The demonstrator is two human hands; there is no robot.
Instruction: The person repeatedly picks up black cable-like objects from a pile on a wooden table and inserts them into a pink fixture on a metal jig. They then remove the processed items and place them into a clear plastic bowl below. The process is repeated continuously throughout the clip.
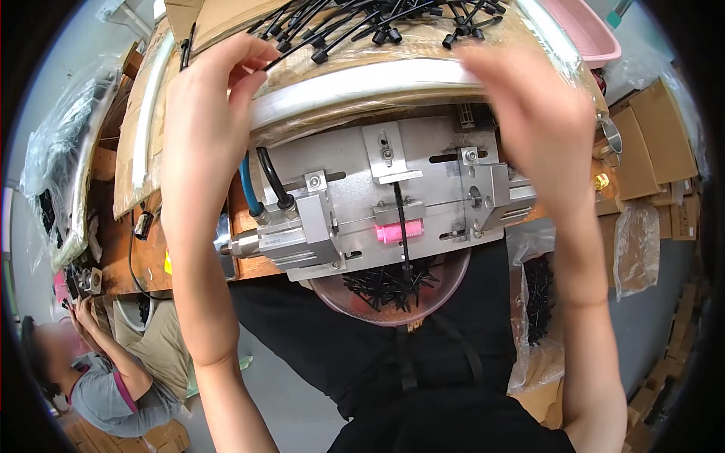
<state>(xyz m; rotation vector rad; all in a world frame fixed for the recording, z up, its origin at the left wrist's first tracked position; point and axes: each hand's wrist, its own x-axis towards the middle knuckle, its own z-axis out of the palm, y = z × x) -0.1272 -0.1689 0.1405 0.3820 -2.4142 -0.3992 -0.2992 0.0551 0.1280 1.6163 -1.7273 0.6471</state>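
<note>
My left hand (pixel 208 106) is raised at the far left of the bench, thumb and fingertips pinched on the end of a thin black rod (pixel 297 50) beside the pile. Blurred by motion, my right hand (pixel 540 113) hovers at the right end of the white padded strip (pixel 370 83), its fingertips near the pile of black rods with knobbed ends (pixel 377 19). Between my forearms sits a metal fixture (pixel 355 162) with a cylinder on each side. Another black rod (pixel 402 219) lies across its pink block (pixel 390 232).
Below the fixture, a pinkish bowl (pixel 355 309) holds many black pieces. A bag of black parts (pixel 538 291) is at the right, near cardboard boxes (pixel 653 136). Blue and black hoses (pixel 249 185) run into the left cylinder. Another person (pixel 113 377) works at lower left.
</note>
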